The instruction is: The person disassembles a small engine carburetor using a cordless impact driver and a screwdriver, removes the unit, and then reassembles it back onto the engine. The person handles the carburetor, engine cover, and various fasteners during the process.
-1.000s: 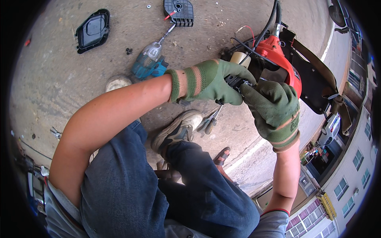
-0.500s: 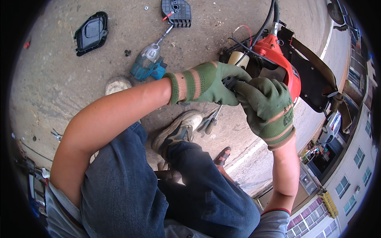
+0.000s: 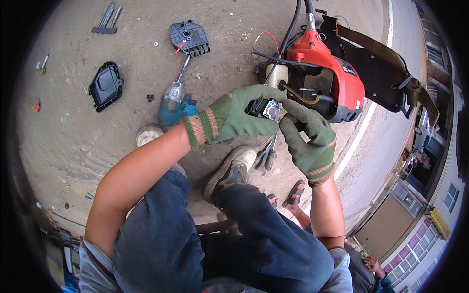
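Part [image 3: 264, 108] in the left hand [image 3: 234, 117], right hand [image 3: 311, 139] just beside

Clasped from above and below by green-gloved fingers: a small block, black at one end and silvery at the other, silvery end toward the right hand. Positioned in front of the body, just short of the red machine [image 3: 337, 80]. On the right, likewise gloved in green, fingers bent with a gap showing inside their curve, tips very near the silvery end; impossible to tell about contact, or about anything small pinched there.

On the red machine, a cream-coloured container [image 3: 277, 75] beside a yellowish tube [image 3: 299, 97], and a brown strap [image 3: 400, 53] along the dark backing plate [image 3: 375, 73].

On the grey ground [image 3: 141, 29] to the left, a teal power driver [image 3: 172, 101], long metal shaft directed at a ribbed black plastic piece [image 3: 190, 39]; farther left, a black cover [image 3: 106, 87]; near the top, a black bar [image 3: 104, 30] with metal rods. Close to a worn shoe [image 3: 233, 171], hand tools [image 3: 267, 155]. Lower down, a sandalled foot [image 3: 294, 193] of another person.
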Demonstrator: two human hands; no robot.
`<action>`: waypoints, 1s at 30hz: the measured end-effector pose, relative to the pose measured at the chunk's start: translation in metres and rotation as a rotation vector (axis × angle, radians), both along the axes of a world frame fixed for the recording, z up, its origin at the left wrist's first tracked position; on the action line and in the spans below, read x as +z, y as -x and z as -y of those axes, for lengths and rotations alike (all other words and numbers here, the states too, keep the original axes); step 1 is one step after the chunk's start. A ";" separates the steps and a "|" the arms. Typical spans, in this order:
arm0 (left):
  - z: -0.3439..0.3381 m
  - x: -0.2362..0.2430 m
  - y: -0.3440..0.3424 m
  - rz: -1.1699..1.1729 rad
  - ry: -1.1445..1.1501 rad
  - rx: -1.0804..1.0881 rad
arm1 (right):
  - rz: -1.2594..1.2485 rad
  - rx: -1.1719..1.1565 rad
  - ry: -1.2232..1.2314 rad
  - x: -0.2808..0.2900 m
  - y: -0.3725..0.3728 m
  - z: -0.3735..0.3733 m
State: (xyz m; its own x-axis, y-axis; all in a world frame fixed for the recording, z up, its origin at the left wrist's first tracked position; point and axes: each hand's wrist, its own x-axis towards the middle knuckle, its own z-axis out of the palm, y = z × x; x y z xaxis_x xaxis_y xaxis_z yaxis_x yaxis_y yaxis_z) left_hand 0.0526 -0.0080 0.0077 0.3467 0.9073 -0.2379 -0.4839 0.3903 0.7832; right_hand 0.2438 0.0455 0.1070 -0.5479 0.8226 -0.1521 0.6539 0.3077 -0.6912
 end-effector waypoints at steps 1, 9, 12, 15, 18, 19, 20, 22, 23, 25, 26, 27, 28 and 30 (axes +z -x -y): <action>0.001 -0.004 -0.003 0.046 0.035 0.016 | -0.018 -0.022 -0.001 -0.003 -0.001 0.003; 0.002 -0.002 0.000 -0.026 0.130 -0.026 | -0.219 -0.389 0.239 -0.023 -0.016 0.025; 0.004 -0.008 -0.001 -0.070 0.100 -0.021 | -0.294 -0.413 0.278 -0.028 -0.028 0.030; 0.006 -0.009 0.001 -0.066 0.132 -0.018 | -0.397 -0.528 0.428 -0.019 -0.036 0.032; 0.005 -0.010 0.001 -0.094 0.130 -0.030 | -0.390 -0.580 0.487 -0.021 -0.045 0.034; 0.005 -0.011 -0.003 -0.076 0.136 -0.021 | -0.452 -0.619 0.467 -0.023 -0.039 0.037; 0.006 -0.013 -0.005 -0.057 0.142 -0.011 | -0.393 -0.566 0.422 -0.025 -0.034 0.038; 0.006 -0.017 -0.006 -0.073 0.105 -0.019 | -0.275 -0.453 0.334 -0.025 -0.021 0.032; 0.006 -0.018 -0.005 -0.082 0.086 -0.022 | -0.297 -0.593 0.562 -0.019 -0.012 0.025; 0.005 -0.015 -0.006 -0.129 0.055 -0.025 | -0.140 -0.549 0.661 -0.019 -0.006 0.009; 0.004 -0.014 -0.006 -0.152 0.039 -0.027 | -0.060 -0.525 0.709 -0.021 -0.004 0.003; 0.004 -0.015 -0.005 -0.189 0.014 -0.054 | -0.084 -0.500 0.718 -0.032 -0.003 0.004; 0.004 -0.018 -0.005 -0.225 -0.011 -0.081 | -0.105 -0.493 0.725 -0.038 -0.005 0.005; 0.005 -0.019 -0.004 -0.272 -0.036 -0.110 | -0.143 -0.478 0.742 -0.044 -0.005 0.008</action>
State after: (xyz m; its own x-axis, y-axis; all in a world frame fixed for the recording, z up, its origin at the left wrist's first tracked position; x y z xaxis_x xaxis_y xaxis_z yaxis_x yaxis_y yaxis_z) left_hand 0.0568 -0.0125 -0.0116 0.3718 0.8772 -0.3038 -0.2105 0.3984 0.8927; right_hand 0.2490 0.0378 0.0633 -0.2258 0.6847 -0.6930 0.4900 -0.5350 -0.6882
